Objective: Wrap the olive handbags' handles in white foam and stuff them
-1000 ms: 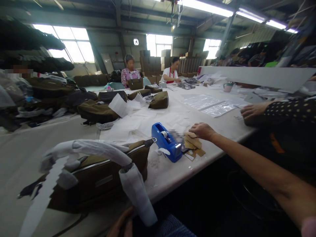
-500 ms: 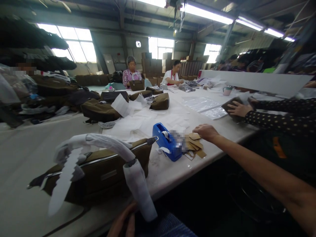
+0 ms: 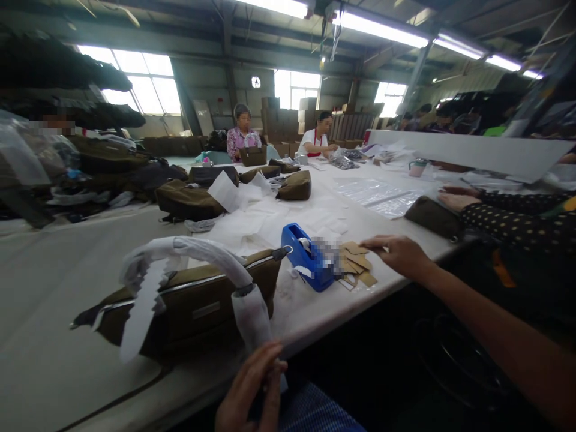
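An olive handbag (image 3: 198, 312) with a silver zipper lies at the table's near edge, its handle (image 3: 211, 258) wrapped in white padding. My left hand (image 3: 256, 384) is at the lower end of that wrapped handle, fingers closed around the white wrap. My right hand (image 3: 396, 255) reaches over the table edge, fingers extended and pressed together at the brown paper tags (image 3: 355, 261); whether it pinches one is too small to tell. Between the handbag and the tags stands a blue tape dispenser (image 3: 306, 258).
Behind the dispenser are white sheets (image 3: 243, 222) and more olive bags (image 3: 191, 201). Clear plastic bags (image 3: 373, 195) lie right of centre. A co-worker's hands (image 3: 456, 198) are beside a dark bag (image 3: 432, 217) at right. Two people sit across the table.
My left hand has risen further into view along the wrapped handle. My right hand's fingers have straightened from a curled shape. The co-worker's hands have moved off the dark bag.
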